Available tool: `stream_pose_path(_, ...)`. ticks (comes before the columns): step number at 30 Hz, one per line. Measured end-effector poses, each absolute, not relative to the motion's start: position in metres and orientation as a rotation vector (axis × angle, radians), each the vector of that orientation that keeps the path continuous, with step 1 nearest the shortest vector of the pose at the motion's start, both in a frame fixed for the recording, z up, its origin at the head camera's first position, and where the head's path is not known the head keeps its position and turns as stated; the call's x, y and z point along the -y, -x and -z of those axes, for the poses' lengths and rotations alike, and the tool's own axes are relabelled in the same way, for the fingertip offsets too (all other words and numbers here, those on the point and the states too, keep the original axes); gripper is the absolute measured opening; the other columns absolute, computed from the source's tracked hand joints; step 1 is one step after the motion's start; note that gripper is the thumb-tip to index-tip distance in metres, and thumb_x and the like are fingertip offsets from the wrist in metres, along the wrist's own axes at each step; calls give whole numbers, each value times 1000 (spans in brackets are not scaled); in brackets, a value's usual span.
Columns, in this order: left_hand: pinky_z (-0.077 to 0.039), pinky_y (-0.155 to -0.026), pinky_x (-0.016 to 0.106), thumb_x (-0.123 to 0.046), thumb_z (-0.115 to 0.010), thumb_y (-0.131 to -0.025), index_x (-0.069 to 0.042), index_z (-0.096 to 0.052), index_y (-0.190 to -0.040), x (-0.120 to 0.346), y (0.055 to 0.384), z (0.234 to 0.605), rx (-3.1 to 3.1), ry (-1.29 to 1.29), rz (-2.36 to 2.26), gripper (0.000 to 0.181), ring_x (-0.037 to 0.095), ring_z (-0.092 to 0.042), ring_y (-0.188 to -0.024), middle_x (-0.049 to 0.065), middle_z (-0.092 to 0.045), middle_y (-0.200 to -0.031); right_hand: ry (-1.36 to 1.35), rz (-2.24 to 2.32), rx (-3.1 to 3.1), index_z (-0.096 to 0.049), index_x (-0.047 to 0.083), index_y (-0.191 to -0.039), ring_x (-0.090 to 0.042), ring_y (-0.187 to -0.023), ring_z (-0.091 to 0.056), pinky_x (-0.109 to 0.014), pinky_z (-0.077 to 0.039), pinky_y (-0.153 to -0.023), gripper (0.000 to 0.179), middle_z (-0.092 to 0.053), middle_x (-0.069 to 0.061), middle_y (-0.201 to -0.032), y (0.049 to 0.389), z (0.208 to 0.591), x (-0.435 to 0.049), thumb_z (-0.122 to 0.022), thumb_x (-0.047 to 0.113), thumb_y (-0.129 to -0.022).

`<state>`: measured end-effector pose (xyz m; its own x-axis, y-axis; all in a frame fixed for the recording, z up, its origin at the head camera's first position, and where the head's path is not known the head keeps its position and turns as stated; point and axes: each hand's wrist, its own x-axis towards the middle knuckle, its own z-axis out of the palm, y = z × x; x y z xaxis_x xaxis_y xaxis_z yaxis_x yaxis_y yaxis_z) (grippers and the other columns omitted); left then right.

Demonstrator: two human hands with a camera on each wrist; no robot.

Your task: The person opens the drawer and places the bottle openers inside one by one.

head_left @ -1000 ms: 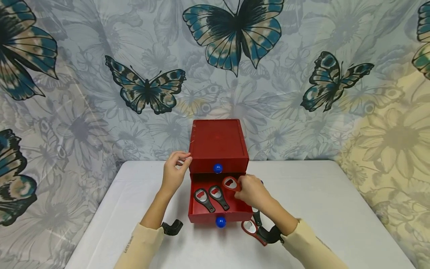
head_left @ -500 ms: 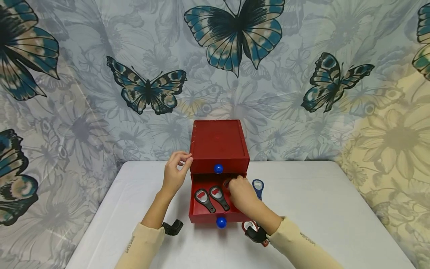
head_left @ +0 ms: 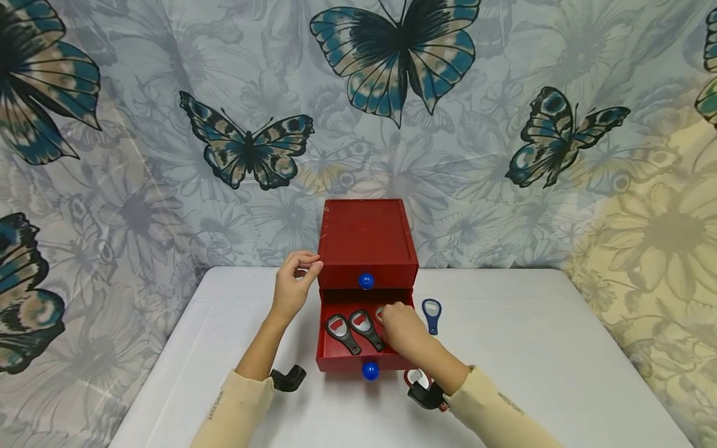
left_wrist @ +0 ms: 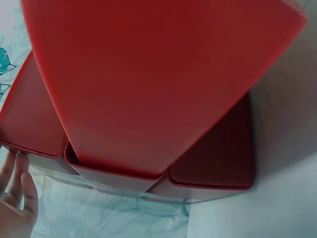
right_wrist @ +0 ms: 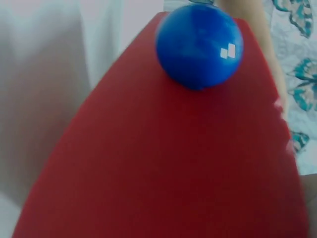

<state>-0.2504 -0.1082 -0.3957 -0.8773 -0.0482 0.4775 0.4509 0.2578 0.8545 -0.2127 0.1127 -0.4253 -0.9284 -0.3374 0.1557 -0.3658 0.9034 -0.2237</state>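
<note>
Head view shows me both hands. The right hand (head_left: pixel 404 326) is down in the pulled-out drawer (head_left: pixel 343 364), over a red opener (head_left: pixel 380 315). Only a bit of its round end peeps out, just left of the fingers. They are bent in and close together, but their tips are hidden, so I can't tell if they pinch it. Farther left of those fingers, the first black opener (head_left: pixel 343 334) and the second black opener (head_left: pixel 366 330) lie side by side, both slanting the same way, maybe to make a neat row. Past the hand's other side, a blue opener (head_left: pixel 432 315) lies on the table (head_left: pixel 504 348).

The left hand (head_left: pixel 291 286) has loose fingers, their tips at the side of the red box (head_left: pixel 366 233). I think they are there to steady it.

Left wrist view gives me a closer look: those fingertips are right up by the box's edge, and the fingers look nearly straight. Right wrist view shows me no right fingers, just a big blue knob (right_wrist: pixel 199 47) on red, so it can't help me check the grip.
</note>
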Motion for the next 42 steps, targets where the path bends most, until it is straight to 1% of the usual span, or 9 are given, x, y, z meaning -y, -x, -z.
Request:
stream_pose_path(6,-46,-76,22,-5,-67,-91,8,-66,-107,106,247,392,2137,288,1682,21,0,-55,-84,24,-64,-111,-534,-580,2975,-73,-3,-88,-19,-71,-61,-33,-54,-64,21,-67,-10,-79,209,418,-120,-79,16,-80)
stream_pose_path(13,-47,-78,28,-11,-70,-90,4,-67,-111,107,258,405,2177,194,1605,26,7,-56,-82,21,-69,-105,-681,-915,2935,-73,7,-84,-7,-64,-47,-20,-40,-55,13,-56,5,-67,196,407,-135,-75,19,-84)
stream_pose_path(17,-47,-78,26,-17,-71,-89,-1,-70,-111,109,263,413,2170,199,1588,26,12,-58,-84,17,-70,-104,-744,-1125,2906,-74,9,-89,-3,-65,-50,-19,-44,-57,13,-61,8,-71,186,400,-146,-71,21,-87)
stream_pose_path(21,-46,-77,23,-23,-72,-89,-6,-71,-109,110,264,415,2146,215,1591,26,14,-59,-85,12,-71,-101,-766,-1316,2895,-75,9,-93,-1,-71,-57,-20,-50,-63,17,-68,5,-82,175,399,-155,-69,24,-90)
stream_pose_path(25,-46,-74,21,-26,-72,-89,-6,-72,-106,110,264,414,2138,206,1579,26,10,-59,-82,11,-72,-99,-761,-1481,2890,-74,7,-97,-3,-75,-61,-21,-53,-67,21,-71,0,-89,164,404,-165,-67,26,-92)
stream_pose_path(29,-46,-71,20,-25,-72,-89,-5,-71,-105,110,264,413,2134,183,1596,26,7,-58,-79,12,-73,-97,-740,-1600,2911,-73,5,-99,-5,-74,-61,-21,-54,-67,23,-70,-4,-91,154,408,-174,-66,26,-93)
stream_pose_path(32,-47,-70,19,-24,-73,-88,-4,-71,-104,109,264,412,2128,165,1618,25,5,-58,-78,13,-73,-98,-727,-1662,2928,-73,4,-100,-6,-73,-60,-21,-53,-66,25,-69,-6,-90,150,411,-178,-66,26,-93)
stream_pose_path(39,-48,-71,21,-22,-72,-89,-3,-70,-104,108,264,413,2127,165,1652,24,2,-59,-80,15,-72,-105,-825,-1767,3008,-73,5,-98,-7,-65,-60,-24,-52,-59,24,-68,-4,-77,142,429,-170,-64,26,-94)
stream_pose_path(42,-48,-73,21,-21,-72,-89,-2,-70,-106,108,264,413,2142,162,1664,25,3,-58,-81,16,-72,-107,-772,-1849,3025,-73,1,-99,-9,-65,-60,-23,-52,-58,26,-68,-8,-78,140,445,-160,-64,25,-94)
